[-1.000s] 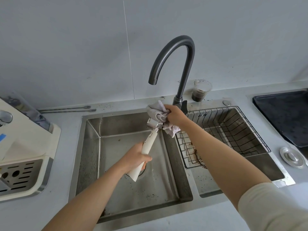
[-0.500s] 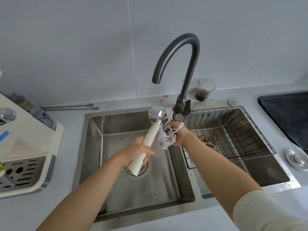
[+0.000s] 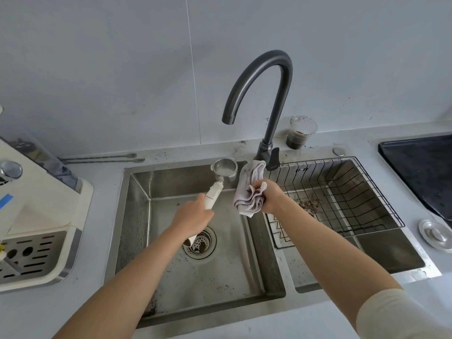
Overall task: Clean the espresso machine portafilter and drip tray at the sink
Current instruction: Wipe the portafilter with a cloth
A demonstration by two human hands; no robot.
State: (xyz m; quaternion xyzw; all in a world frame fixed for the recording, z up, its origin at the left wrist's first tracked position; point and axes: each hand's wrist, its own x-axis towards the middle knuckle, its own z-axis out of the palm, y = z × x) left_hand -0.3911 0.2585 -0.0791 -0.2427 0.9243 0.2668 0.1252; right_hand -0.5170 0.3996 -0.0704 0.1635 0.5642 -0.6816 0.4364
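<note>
Presently: left hand, fingers wrapped tight round the cream handle of the portafilter, held above the left sink basin. Metal basket end points away from the grip, toward the basin's back wall, open face up, below the spout of the dark gooseneck faucet. Handle's butt end shows below the grip, over the drain strainer. Right hand, closed on a bunched grey cloth, just right of the portafilter, apart from it. Wire basket in the right basin, beyond the right grip. Drip tray grate on the espresso machine, well left of the left grip.
</note>
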